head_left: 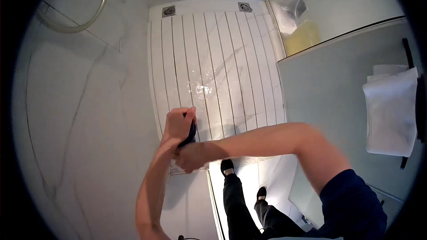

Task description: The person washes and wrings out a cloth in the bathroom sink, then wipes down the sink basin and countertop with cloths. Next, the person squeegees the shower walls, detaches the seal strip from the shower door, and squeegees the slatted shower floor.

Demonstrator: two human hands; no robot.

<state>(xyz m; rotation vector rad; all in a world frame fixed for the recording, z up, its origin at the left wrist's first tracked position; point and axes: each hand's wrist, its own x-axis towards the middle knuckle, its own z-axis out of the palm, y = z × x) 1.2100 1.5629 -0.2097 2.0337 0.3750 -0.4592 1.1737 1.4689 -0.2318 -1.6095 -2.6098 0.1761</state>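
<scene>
A dark, bunched strip of what looks like cloth (189, 137) is held low over the shower floor, mostly hidden by my hands. My left hand (179, 123) is closed around its upper end, thumb side toward the floor slats. Just below, my right hand (191, 156) is closed on the lower end, its fingers slightly blurred and close to my left wrist. Past the hands, a splash of water (202, 89) glistens on the white slatted floor (229, 62).
Two drains, one left (168, 11) and one right (244, 7), sit at the far edge. A marble wall (89, 120) rises at left with a looped hose (75, 29). At right stands a glass panel (324, 84) with a white towel (391, 111) on a black rail.
</scene>
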